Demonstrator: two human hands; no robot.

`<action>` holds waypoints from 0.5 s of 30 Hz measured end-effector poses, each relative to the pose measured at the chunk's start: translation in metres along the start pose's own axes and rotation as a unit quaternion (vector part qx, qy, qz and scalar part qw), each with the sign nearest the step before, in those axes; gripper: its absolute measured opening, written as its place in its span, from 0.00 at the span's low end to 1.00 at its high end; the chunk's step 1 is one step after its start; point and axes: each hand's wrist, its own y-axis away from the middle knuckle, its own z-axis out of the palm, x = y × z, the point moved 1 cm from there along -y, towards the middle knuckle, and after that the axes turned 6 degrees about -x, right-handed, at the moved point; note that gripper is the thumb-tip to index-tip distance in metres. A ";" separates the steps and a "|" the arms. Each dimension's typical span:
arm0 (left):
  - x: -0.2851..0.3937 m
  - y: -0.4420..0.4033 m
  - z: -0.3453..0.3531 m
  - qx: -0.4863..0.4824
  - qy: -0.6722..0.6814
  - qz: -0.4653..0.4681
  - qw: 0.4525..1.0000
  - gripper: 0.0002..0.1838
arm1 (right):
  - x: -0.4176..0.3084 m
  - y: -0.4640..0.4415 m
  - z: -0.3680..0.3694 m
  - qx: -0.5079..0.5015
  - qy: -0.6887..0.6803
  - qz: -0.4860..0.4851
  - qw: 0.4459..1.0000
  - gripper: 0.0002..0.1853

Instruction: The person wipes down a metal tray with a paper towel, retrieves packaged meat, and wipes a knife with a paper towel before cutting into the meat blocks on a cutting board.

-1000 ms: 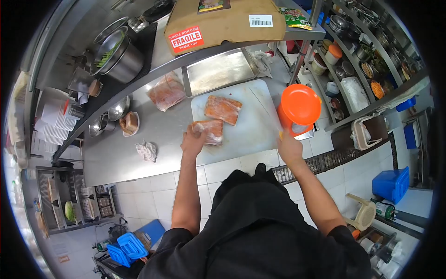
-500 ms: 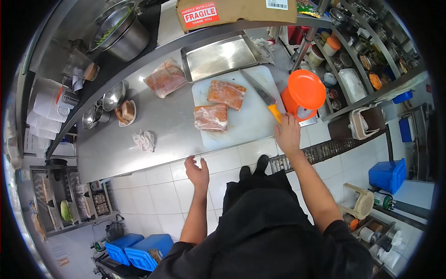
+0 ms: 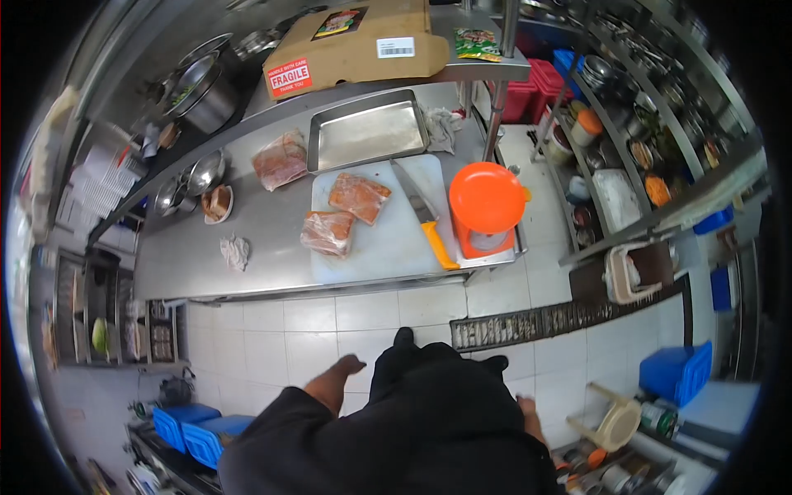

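Note:
My left hand (image 3: 350, 365) hangs over the floor near my body, loosely open and holding nothing. My right hand (image 3: 526, 406) shows only in part beside my dark clothing, its fingers mostly hidden. On the white cutting board (image 3: 388, 252) lie two orange-pink slabs, one nearer the front (image 3: 328, 234) and one farther back (image 3: 360, 198). A knife with a yellow handle (image 3: 440, 246) rests along the board's right side, blade pointing away. An orange scale (image 3: 487, 198) stands right of the board. Another wrapped slab (image 3: 280, 160) lies on the steel table (image 3: 198, 268).
An empty metal tray (image 3: 368, 132) lies behind the board. A cardboard box (image 3: 355, 45) sits on the upper shelf. A crumpled cloth (image 3: 235, 252) and metal bowls (image 3: 206, 172) are at left. Shelving (image 3: 615, 186) stands at right, and a floor drain (image 3: 528, 324) runs in front.
My left hand has let go of the front slab and my right hand has left the knife on the board. Both hands have drawn back to my body, and the view has shifted away from the table.

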 end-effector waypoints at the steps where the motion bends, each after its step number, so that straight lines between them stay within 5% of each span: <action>1: 0.026 -0.002 -0.008 0.028 0.004 0.020 0.999 0.36 | 0.032 0.014 0.015 0.023 0.069 -0.059 0.996 0.19; 2: 0.056 -0.007 -0.033 0.058 0.001 0.042 0.997 0.36 | 0.064 0.025 0.026 0.054 0.137 -0.113 0.983 0.18; 3: 0.090 -0.013 -0.050 0.075 0.002 0.033 0.997 0.36 | 0.105 0.044 0.008 -0.018 -0.062 0.044 0.997 0.18; 5: 0.172 -0.004 -0.087 0.084 0.028 0.016 0.996 0.37 | 0.150 0.065 0.008 -0.014 -0.191 0.110 0.975 0.19; 8: 0.328 -0.003 -0.137 0.130 0.030 0.075 0.988 0.38 | 0.199 0.060 0.009 0.093 -0.298 0.053 0.949 0.21; 10: 0.435 0.012 -0.151 0.229 0.042 0.207 0.950 0.35 | 0.219 0.051 0.007 0.162 -0.325 -0.002 0.932 0.22; 15: 0.649 0.086 -0.160 0.166 0.030 0.356 0.919 0.31 | 0.209 0.078 -0.135 0.003 -0.516 0.138 0.846 0.12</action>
